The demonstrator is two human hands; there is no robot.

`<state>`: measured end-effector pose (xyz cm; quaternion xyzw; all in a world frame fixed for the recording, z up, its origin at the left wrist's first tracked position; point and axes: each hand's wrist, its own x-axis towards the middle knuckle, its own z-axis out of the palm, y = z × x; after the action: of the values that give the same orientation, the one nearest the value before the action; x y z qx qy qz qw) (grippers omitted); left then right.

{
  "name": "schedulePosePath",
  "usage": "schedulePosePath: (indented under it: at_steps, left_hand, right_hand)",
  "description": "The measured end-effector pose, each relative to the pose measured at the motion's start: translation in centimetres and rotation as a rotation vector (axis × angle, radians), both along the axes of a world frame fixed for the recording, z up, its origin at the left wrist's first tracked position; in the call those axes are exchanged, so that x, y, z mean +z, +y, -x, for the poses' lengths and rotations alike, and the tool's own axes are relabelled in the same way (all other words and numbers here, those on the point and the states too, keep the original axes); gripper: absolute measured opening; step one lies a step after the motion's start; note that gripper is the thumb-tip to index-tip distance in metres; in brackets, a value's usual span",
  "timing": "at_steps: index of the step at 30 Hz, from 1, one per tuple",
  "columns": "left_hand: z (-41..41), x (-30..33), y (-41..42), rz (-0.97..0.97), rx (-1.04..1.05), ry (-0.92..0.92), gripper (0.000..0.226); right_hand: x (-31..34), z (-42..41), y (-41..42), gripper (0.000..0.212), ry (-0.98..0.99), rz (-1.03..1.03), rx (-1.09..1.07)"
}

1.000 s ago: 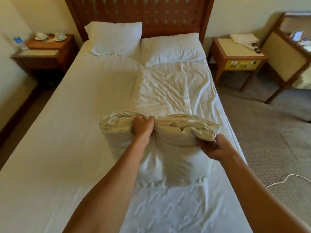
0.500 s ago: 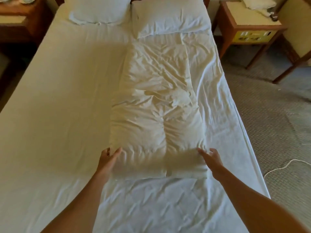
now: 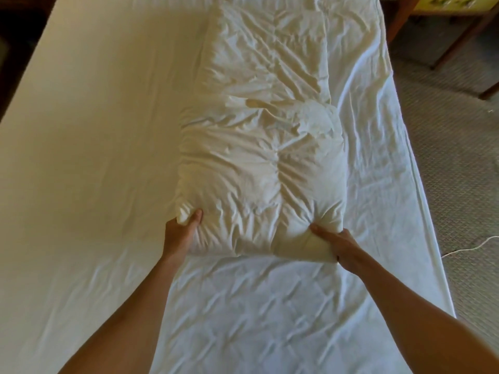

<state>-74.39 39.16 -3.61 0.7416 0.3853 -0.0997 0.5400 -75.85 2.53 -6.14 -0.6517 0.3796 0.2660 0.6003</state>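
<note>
- Across the white bed sheet (image 3: 94, 157), on its right half, lies the folded duvet (image 3: 259, 179). It is a long puffy strip running away from us, and its near end is doubled into a thicker pad.
- Our left hand (image 3: 179, 233) clamps the near left corner, thumb on top and fingers tucked beneath. Our right hand (image 3: 337, 247) pinches the near right corner the same way.
- We judge the step in hand to be folding or rolling this near end away from us.
- To do it well, we should lift both corners together and level, carry them straight along the strip, and line up the side edges so the bundle does not skew.
- The filling looks soft and slippery, so we should grip firmly through all the layers.
- Beyond the bed's right edge we see carpet (image 3: 459, 184), a pale cord (image 3: 469, 245) and wooden furniture legs (image 3: 459, 41).
</note>
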Motion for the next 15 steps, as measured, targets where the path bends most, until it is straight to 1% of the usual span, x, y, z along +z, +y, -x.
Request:
schedulePosePath:
  at_steps: [1,2,3,4,6,8,10,11,12,14,15]
  left_hand:
    - [-0.1,0.0,-0.1,-0.022,0.009,0.005,0.048]
    - [-0.2,0.1,-0.1,-0.043,0.005,0.020,0.046]
    - [-0.5,0.3,0.0,-0.062,-0.012,0.053,0.047]
    - [-0.6,0.2,0.4,-0.080,-0.029,0.106,0.054]
    - [-0.6,0.4,0.6,-0.161,-0.089,0.235,0.071]
    - [-1.2,0.6,-0.1,-0.289,-0.100,0.224,0.073]
    - [-2.1,1.8,-1.3,-0.408,-0.109,0.090,0.063]
    - [-2.7,2.0,-1.7,-0.431,-0.112,-0.029,0.062]
    - [-3.4,2.5,-2.0,-0.433,-0.147,-0.159,0.066]
    - [-6.3,3.3,-2.6,-0.400,-0.323,-0.352,0.077]
    - [-8.2,3.5,-3.1,-0.393,-0.444,-0.397,0.081]
  right_hand:
    - [0.2,0.0,-0.5,0.070,0.007,-0.006,-0.019]
    - [0.3,0.3,-1.1,0.073,0.016,-0.004,-0.037]
    - [0.7,0.6,-1.4,0.069,0.029,0.012,-0.041]
    - [0.9,0.8,-1.5,0.064,0.049,0.050,-0.020]
    - [1.2,1.2,-0.7,0.053,0.074,0.190,0.030]
    - [1.5,0.7,0.7,0.054,0.033,0.362,-0.002]
    - [2.5,-0.7,2.3,0.054,-0.007,0.597,-0.032]
    - [2.7,-1.7,2.7,0.054,-0.080,0.718,-0.033]
    - [3.4,-2.8,3.3,0.055,-0.187,0.814,-0.025]
    - [4.6,-6.2,4.6,0.058,-0.424,0.924,0.060]
    - [5.2,-8.5,5.4,0.059,-0.513,0.957,0.140]
